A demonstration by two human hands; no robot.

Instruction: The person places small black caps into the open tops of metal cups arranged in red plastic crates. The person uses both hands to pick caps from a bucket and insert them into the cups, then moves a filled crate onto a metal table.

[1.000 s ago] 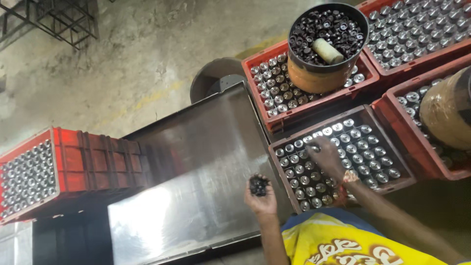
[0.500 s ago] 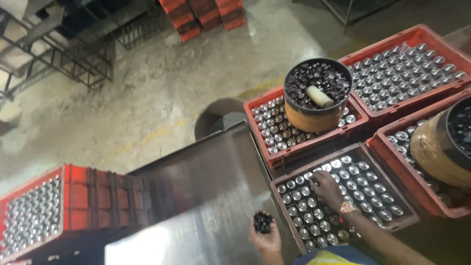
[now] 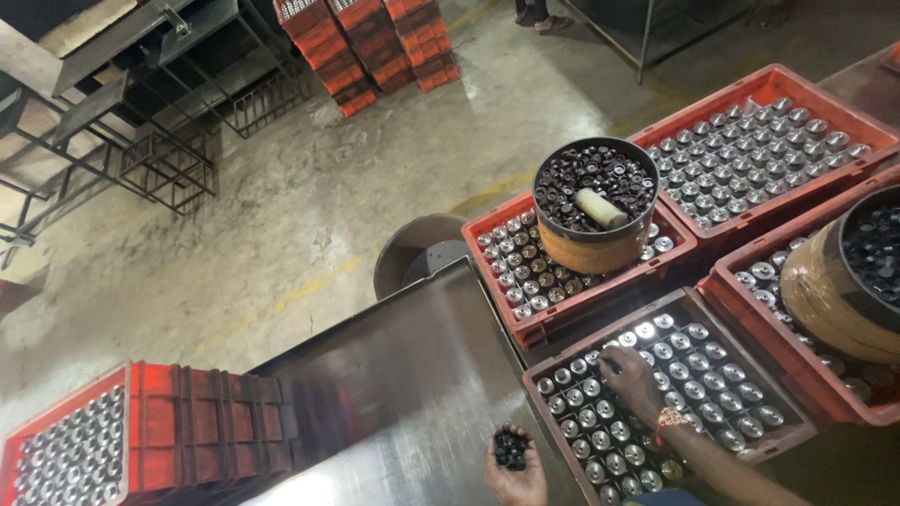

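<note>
My left hand is cupped palm-up at the bottom edge, holding a small heap of black caps over the steel table. My right hand reaches into the nearest red crate, fingertips pinched on the top of one of the shiny metal cans that fill it in rows. Whether a cap sits between the fingertips is not visible.
A round tub of black caps with a white cylinder stands on a second crate of cans. More can crates sit right and far left. Another tub is at the right. A steel table, stacked crates and metal racks lie beyond.
The camera has tilted up, so more floor and racks show. My right hand has shifted slightly left within the near crate; my left hand stays cupped with the caps.
</note>
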